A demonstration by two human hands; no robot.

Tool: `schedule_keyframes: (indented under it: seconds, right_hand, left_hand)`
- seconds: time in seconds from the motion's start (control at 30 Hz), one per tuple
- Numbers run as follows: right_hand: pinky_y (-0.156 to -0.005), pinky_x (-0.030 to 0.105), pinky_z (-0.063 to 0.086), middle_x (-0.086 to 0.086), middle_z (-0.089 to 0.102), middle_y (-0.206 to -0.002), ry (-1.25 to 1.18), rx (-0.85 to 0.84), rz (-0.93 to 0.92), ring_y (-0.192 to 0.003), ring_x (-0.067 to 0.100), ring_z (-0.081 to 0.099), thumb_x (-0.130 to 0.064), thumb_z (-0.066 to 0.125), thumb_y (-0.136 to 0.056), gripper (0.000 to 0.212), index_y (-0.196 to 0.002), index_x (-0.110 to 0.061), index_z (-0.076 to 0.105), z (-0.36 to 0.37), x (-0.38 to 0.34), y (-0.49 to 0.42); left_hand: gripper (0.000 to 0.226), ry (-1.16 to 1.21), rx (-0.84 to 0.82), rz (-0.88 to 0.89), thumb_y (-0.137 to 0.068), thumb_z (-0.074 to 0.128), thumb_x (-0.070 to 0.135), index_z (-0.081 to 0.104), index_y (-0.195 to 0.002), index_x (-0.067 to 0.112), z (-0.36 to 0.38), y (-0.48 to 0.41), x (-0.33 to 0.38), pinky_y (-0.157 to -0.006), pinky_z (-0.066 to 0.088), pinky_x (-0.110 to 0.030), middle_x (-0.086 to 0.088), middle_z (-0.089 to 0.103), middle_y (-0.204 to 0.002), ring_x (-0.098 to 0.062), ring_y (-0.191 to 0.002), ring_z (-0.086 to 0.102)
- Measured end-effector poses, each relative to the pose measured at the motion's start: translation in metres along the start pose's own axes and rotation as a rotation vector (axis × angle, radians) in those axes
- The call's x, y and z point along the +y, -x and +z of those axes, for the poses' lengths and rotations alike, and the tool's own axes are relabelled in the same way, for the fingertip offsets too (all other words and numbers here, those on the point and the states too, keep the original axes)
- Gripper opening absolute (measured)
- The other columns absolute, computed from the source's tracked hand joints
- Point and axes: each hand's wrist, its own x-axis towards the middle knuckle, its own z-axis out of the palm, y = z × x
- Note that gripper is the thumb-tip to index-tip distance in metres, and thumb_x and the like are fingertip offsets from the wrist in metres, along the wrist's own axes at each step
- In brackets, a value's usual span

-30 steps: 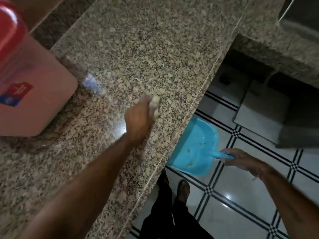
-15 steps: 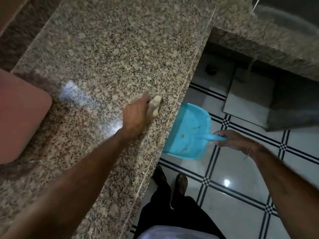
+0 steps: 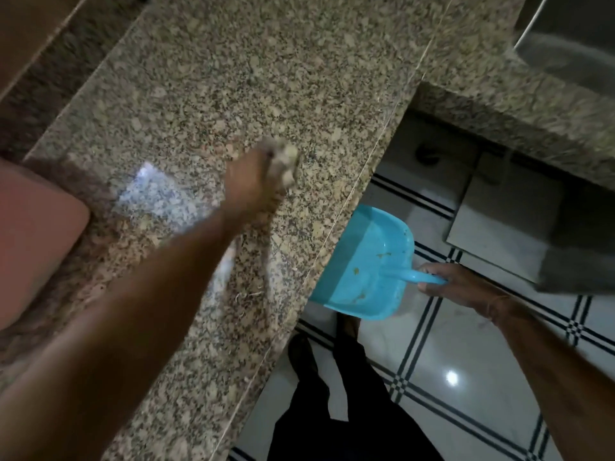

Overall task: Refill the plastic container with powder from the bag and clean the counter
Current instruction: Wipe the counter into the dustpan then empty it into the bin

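**A:** What does the head camera show on the table [image 3: 233, 78]?

**B:** Speckled granite, running from lower left to upper right. The left hand [image 3: 251, 184] is stretched out over it, blurred, with its fingers closed around a pale, crumpled cloth [image 3: 284, 161]. The cloth sticks out past the knuckles and seems to press on the stone, not far from the table's front edge.

**A:** And the other hand?

**B:** The right hand [image 3: 462, 287] is off the table, below its edge and over the floor [image 3: 466, 361]. It is clamped on the handle of a blue dustpan [image 3: 362, 261]. The pan's open side is tucked right up against the table's edge; whether it touches, I cannot tell. A few yellowish-brown specks lie inside the pan.

**A:** So the two hands are apart?

**B:** Yes, one above the stone, one beside it, with the table's edge between them.

**A:** Where is the plastic container?

**B:** A pinkish container [image 3: 36, 234] stands on the table at the far left, cut off by the frame, well apart from the cloth. A bright patch of reflected light sits on the stone between them.

**A:** Anything underneath?

**B:** White floor tiles with dark double lines, and the person's dark trousers [image 3: 349, 420] and feet close to the table.
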Motion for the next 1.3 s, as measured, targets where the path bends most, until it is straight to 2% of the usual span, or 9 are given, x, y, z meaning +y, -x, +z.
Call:
schedule_keyframes:
  seconds: [0.13,0.23,0.33,0.53,0.63,0.77,0.9,1.13,1.3]
  right_hand:
    - [-0.083,0.037,0.052,0.014,0.072,-0.101,-0.048,-0.018,0.016,-0.095,0.031,0.07,-0.019,0.073,-0.092,0.014,-0.106,-0.017,0.073,-0.019,0.004,-0.005]
    - [-0.08,0.031,0.051,0.01,0.071,-0.103,-0.065,-0.044,0.026,-0.093,0.022,0.069,-0.019,0.073,-0.092,0.021,-0.114,-0.018,0.072,-0.025,0.006,-0.012]
    - [-0.072,0.023,0.049,0.003,0.068,-0.097,-0.083,-0.075,0.024,-0.085,0.014,0.065,-0.017,0.072,-0.093,0.019,-0.112,-0.017,0.07,-0.028,0.004,-0.019]
    - [-0.062,0.006,0.047,-0.001,0.065,-0.089,-0.12,-0.041,-0.005,-0.075,0.001,0.064,-0.003,0.068,-0.094,0.015,-0.106,-0.011,0.069,-0.007,-0.001,-0.008]
    - [-0.063,0.008,0.047,0.0,0.062,-0.086,-0.117,-0.072,-0.04,-0.074,0.0,0.063,-0.003,0.067,-0.094,0.011,-0.102,-0.01,0.069,0.009,0.001,0.008]
    - [-0.069,0.009,0.05,0.001,0.067,-0.098,-0.119,-0.057,-0.021,-0.089,0.013,0.064,-0.01,0.068,-0.095,0.016,-0.111,-0.008,0.071,0.038,0.009,0.036]
    - [-0.078,0.028,0.046,-0.006,0.067,-0.088,-0.079,-0.055,-0.036,-0.085,0.012,0.062,-0.015,0.07,-0.094,0.013,-0.107,-0.016,0.073,0.087,0.022,0.072]
    - [-0.067,0.01,0.047,0.002,0.057,-0.085,-0.125,-0.059,-0.05,-0.08,0.011,0.055,-0.01,0.068,-0.096,0.011,-0.104,-0.003,0.07,0.181,0.039,0.134]
    - [-0.08,0.019,0.049,-0.003,0.066,-0.091,-0.124,-0.049,-0.019,-0.087,0.009,0.061,-0.016,0.068,-0.097,0.012,-0.106,-0.019,0.074,0.209,0.039,0.144]
  left_hand:
    - [0.015,0.119,-0.216,0.08,-0.105,0.051,0.047,0.057,-0.098,0.036,0.007,0.082,0.018,-0.043,0.045,-0.008,0.016,0.062,-0.071,0.007,-0.057,0.062]
    - [0.016,0.214,-0.001,-0.065,-0.104,0.058,0.04,0.066,-0.099,0.027,-0.01,0.042,-0.006,-0.053,0.057,-0.021,0.009,0.071,-0.083,-0.001,-0.068,0.069]
    - [0.025,0.23,0.154,-0.135,-0.099,0.063,0.037,0.072,-0.09,0.017,-0.032,-0.023,-0.029,-0.049,0.046,-0.019,0.005,0.069,-0.077,0.0,-0.058,0.061]
    - [0.017,0.113,-0.022,0.194,-0.094,0.063,0.026,0.072,-0.081,0.019,0.013,-0.011,0.016,-0.045,0.05,-0.023,0.013,0.072,-0.087,0.004,-0.065,0.063]
    - [0.015,0.141,-0.095,0.255,-0.093,0.06,0.033,0.064,-0.08,0.025,0.018,0.038,0.02,-0.051,0.045,-0.021,0.022,0.055,-0.074,0.0,-0.062,0.054]
    - [0.027,0.186,-0.255,0.29,-0.09,0.057,0.045,0.063,-0.078,0.021,0.008,0.116,-0.006,-0.059,0.046,-0.029,0.006,0.059,-0.076,-0.012,-0.066,0.058]
    - [0.021,0.228,-0.29,0.332,-0.092,0.065,0.033,0.063,-0.079,0.016,-0.014,0.212,-0.034,-0.065,0.048,-0.041,0.002,0.061,-0.077,-0.02,-0.071,0.061]
    - [0.02,0.314,-0.234,0.169,-0.097,0.063,0.026,0.061,-0.077,0.024,-0.06,0.361,-0.08,-0.061,0.049,-0.041,0.007,0.064,-0.078,-0.019,-0.072,0.064]
    - [0.027,0.352,0.079,-0.142,-0.1,0.058,0.026,0.065,-0.077,0.012,-0.083,0.319,-0.088,-0.052,0.043,-0.03,0.0,0.063,-0.072,-0.009,-0.061,0.059]
